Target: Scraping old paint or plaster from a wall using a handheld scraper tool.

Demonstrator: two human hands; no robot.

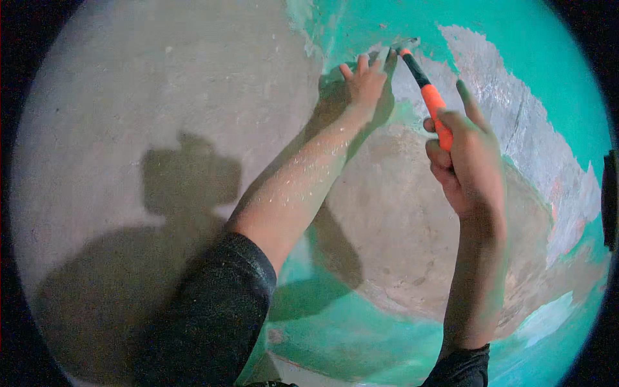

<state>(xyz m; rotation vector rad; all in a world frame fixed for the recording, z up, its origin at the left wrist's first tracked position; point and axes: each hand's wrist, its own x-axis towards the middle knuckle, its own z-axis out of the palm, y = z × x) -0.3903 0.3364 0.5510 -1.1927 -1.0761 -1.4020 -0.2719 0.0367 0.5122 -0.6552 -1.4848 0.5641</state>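
Note:
My right hand [467, 148] is wrapped round the orange lower grip of a hammer [432, 98] with a black and orange handle; its index finger points up, off the handle. The hammer's small metal head lies close to the wall, just right of my left fingertips. My left hand [366, 85] is raised to the wall, with some fingers apart and others drawn together beside the hammer head. What those fingers pinch is too small and shaded to make out. Pale flecks dot my left forearm.
The wall has green paint [548, 45] at the right, with a ragged grey patch [490, 71] and a rounded bare patch [400, 213] within it. A plain grey-brown wall surface [161, 84] fills the left, where shadows fall. A dark object [609, 200] stands at the right rim.

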